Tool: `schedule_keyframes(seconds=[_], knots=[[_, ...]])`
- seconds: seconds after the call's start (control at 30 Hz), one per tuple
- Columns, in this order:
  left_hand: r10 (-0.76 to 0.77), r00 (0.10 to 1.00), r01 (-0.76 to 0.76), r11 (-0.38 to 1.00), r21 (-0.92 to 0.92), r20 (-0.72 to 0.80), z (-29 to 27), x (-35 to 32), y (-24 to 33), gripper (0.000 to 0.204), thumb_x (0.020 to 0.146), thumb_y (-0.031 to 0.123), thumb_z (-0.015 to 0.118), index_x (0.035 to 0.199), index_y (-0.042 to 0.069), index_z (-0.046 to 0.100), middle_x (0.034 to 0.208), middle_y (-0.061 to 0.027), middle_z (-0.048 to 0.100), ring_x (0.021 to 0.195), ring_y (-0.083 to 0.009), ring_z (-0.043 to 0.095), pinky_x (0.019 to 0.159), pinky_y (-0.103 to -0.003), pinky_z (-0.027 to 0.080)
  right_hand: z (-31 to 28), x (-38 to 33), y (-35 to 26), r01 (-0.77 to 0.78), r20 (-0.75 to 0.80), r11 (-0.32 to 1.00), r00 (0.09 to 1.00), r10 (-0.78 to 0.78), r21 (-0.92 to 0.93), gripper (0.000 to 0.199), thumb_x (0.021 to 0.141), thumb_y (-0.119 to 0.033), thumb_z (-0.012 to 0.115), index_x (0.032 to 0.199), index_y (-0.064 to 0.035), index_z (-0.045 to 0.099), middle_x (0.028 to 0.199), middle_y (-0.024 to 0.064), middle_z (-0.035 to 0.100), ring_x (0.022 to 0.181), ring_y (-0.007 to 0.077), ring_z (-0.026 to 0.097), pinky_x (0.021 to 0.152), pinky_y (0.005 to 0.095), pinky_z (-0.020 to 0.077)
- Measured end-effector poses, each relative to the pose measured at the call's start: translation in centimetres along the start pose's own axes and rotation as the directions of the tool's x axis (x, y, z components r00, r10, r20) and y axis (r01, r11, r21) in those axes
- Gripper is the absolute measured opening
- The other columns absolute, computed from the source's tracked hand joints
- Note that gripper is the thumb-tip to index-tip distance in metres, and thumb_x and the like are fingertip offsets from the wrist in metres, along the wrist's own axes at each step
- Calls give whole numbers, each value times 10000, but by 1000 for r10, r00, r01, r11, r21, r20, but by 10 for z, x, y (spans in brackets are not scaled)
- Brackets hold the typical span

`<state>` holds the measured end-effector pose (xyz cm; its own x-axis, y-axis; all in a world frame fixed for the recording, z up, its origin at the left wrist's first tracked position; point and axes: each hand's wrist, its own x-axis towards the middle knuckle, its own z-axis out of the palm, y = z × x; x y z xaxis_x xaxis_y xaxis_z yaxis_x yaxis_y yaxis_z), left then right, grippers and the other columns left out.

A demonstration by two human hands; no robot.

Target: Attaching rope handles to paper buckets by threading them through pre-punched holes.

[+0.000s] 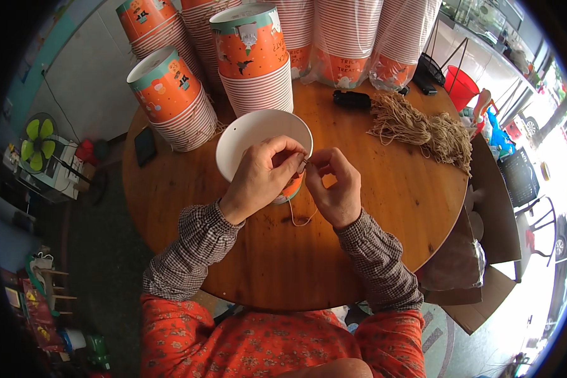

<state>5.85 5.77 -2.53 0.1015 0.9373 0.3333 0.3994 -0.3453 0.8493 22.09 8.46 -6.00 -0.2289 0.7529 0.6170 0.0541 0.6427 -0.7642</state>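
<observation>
A paper bucket [249, 133] with a white inside and an orange and green outside lies tipped on the table, its mouth facing up and toward me. At its right rim, my left hand [258, 176] is closed in a pinch on a thin cord. My right hand [336, 188] pinches the same beige cord [294, 219] close beside the left fingertips; a loose end curves down onto the wood. Fingers hide the exact spot where cord and rim meet. A small dark hole shows in the bucket's left wall.
Tall stacks of orange paper buckets [256, 69] stand along the back of the round wooden table [384, 208], some in clear plastic. A bundle of beige cords [422, 129] lies at the right. A phone [145, 147] rests at the left edge; cardboard boxes [485, 296] stand beside the table.
</observation>
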Motion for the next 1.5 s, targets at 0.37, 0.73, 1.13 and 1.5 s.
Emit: schedule_keyframes(seconds=[0.37,0.73,1.13,1.5], knots=[[236,969,-215,948,234,-69,0,-3,4,96,865,-38,637,958,-15,634,880,-54,633,769,-129,644,673,-246,528,1,0,3,-33,11,999,999,33,30,109,828,8,639,922,-1,585,828,73,643,708,141,615,664,260,509],[269,962,-254,947,195,-54,-1,-2,4,83,834,-29,647,911,-6,626,867,-49,621,768,-131,627,657,-241,507,0,1,7,-140,23,985,990,139,98,103,844,-26,647,931,0,597,826,54,653,707,106,603,664,245,504],[-279,892,440,720,-537,356,-22,8,-4,121,921,122,608,950,9,641,826,5,623,701,-51,544,673,-209,479,1,-1,6,-265,106,916,964,244,300,114,865,-9,652,966,4,602,869,48,660,754,89,619,674,238,514],[-276,856,512,560,-651,436,-21,10,-10,178,960,146,587,1040,-6,634,895,-31,636,738,-91,550,701,-213,474,-4,6,2,196,-15,981,980,-196,12,197,817,37,692,1002,-9,642,910,73,645,791,151,645,673,255,530]])
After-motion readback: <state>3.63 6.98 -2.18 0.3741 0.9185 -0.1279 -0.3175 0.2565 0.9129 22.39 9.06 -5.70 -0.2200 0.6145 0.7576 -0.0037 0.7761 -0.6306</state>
